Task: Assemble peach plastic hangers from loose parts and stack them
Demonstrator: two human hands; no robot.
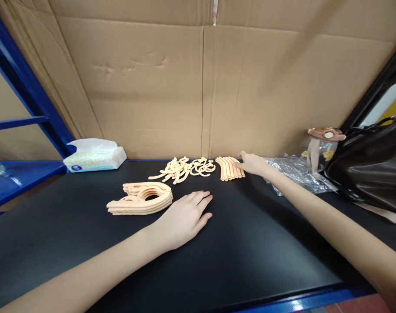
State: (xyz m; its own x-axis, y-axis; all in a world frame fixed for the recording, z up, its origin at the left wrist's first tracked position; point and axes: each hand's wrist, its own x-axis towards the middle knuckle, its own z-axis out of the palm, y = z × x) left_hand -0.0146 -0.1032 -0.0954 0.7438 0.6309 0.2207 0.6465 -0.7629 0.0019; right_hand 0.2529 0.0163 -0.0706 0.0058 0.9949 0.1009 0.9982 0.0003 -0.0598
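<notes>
Peach-coloured strips (230,168) in tidy row at far centre, with right hand (252,164) at right end, fingers partly bent; impossible to tell if gripping. Left hand (186,214) spread palm-down, holding nothing, on black table (250,261), just right of stacked frames (142,208). Possible trouble: row fanning apart from sideways push, or mixing with loose curved pieces (178,167) at its left; frames sliding from careless wrist.
</notes>
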